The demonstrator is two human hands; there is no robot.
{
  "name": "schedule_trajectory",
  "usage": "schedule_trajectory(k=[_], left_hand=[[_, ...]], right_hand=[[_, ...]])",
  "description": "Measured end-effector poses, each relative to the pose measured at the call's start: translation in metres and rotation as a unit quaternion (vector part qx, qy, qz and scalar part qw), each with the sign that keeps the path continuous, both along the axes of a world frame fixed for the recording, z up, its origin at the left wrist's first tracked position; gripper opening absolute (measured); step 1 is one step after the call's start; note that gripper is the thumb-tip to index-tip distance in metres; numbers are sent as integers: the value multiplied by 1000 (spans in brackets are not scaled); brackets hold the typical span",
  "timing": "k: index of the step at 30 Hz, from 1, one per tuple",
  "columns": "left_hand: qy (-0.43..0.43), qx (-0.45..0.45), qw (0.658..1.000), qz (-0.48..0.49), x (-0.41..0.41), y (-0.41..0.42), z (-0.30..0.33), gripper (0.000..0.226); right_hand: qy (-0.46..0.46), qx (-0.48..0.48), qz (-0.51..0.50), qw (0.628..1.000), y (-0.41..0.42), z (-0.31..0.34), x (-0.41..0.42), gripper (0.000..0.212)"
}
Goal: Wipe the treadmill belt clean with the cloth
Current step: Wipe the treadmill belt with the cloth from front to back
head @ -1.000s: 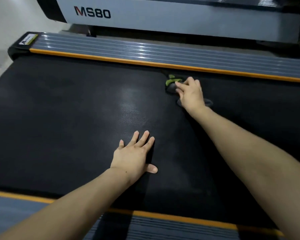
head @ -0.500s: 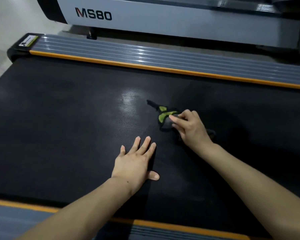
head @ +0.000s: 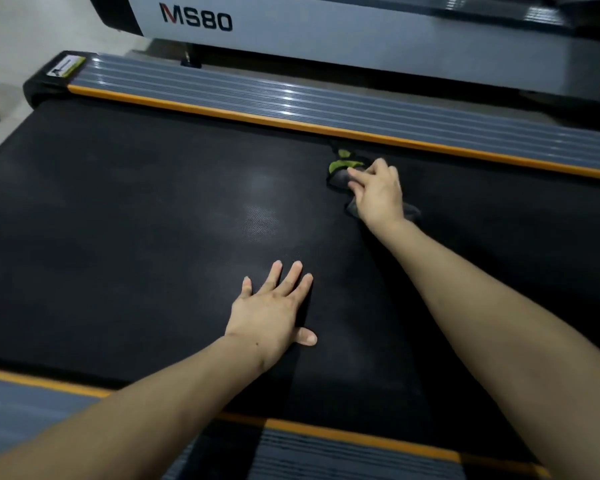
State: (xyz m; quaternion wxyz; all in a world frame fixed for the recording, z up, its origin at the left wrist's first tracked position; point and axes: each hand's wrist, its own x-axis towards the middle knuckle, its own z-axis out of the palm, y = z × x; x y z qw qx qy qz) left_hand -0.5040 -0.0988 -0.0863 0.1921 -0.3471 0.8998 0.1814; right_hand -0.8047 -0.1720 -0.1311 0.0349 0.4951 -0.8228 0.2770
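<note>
Two bare hands rest on a wide black treadmill belt (head: 125,216), whose surface is finely dimpled and shines dully where light falls on it. Ribbed grey side rails (head: 326,109) with an orange strip (head: 222,110) run along the belt's far edge, and a matching rail lies along the near edge. Beyond stands a grey machine housing (head: 361,36) lettered MS80, with pale floor (head: 21,36) at the far left corner.

Near the far edge, the right hand (head: 378,195) presses on a crumpled dark cloth (head: 340,173) with green patches, fingers curled over it. The cloth's long axis runs from the far rail toward the near right, with its thin tip pointing at the orange strip. Well apart, the left hand (head: 274,310) lies flat on the belt with fingers spread.
</note>
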Motion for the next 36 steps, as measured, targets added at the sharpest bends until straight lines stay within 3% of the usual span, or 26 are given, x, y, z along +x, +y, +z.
schedule_trajectory(k=[4,9,14,19,23,27,30,36], left_hand=[[27,-3,1000,9,2,1,1,103],[90,-12,995,34,13,5,-4,99],[108,-37,993,25,25,16,-4,73],[173,-83,980,56,38,34,-11,44],[218,-78,968,102,43,53,-15,38],[203,-109,970,81,54,60,-21,39],[201,-116,969,82,61,63,-20,41],[208,-125,968,66,61,67,-13,42]], right_hand=[[46,-22,61,997,83,3,53,25],[40,11,52,998,179,10,109,28],[18,44,84,995,246,16,146,32],[16,64,82,994,237,21,132,30],[30,40,28,998,200,15,129,27],[-50,27,-68,996,152,12,117,28],[-51,41,-36,997,170,23,136,21],[-46,91,49,994,251,36,189,29]])
